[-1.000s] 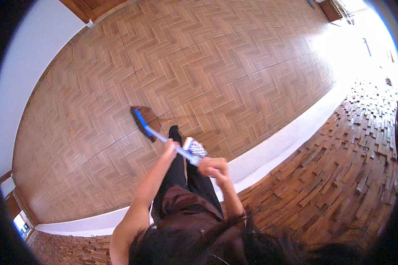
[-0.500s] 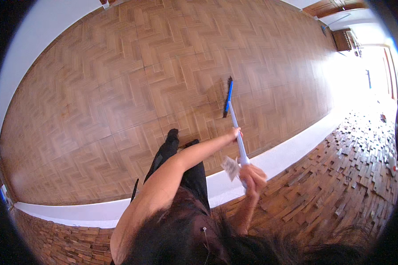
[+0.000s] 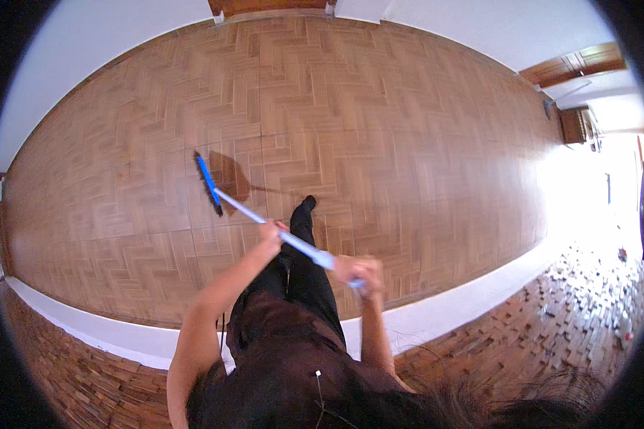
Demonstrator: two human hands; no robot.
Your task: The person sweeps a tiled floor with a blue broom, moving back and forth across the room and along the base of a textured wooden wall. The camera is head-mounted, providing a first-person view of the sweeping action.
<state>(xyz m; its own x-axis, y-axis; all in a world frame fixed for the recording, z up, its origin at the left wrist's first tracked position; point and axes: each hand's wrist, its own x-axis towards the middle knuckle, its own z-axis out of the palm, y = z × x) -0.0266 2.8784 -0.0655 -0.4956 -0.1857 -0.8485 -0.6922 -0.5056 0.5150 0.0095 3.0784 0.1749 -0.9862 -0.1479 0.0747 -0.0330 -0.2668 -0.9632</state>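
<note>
Both of my hands are wrapped round the pale handle of a broom (image 3: 245, 209). My left hand (image 3: 271, 232) grips it partway down, nearer the head, while my right hand (image 3: 360, 274) closes over its upper end. From my hands the broom slants away to the left. Its blue head (image 3: 207, 181) with dark bristles is over the tiled floor (image 3: 379, 150), left of my forward foot. A shadow falls beside the head; whether the bristles touch the floor I cannot tell.
My dark-clad foot (image 3: 306, 204) stands ahead on the floor. A white baseboard (image 3: 444, 304) runs along the near side, below a wall of rough wood pieces (image 3: 479, 336). Wooden doors (image 3: 576, 64) and a wooden cabinet (image 3: 578, 125) are at the far right, near bright light.
The broom head has swung from right of my feet far to the left. Both hands have moved left with the handle, and my view has shifted.
</note>
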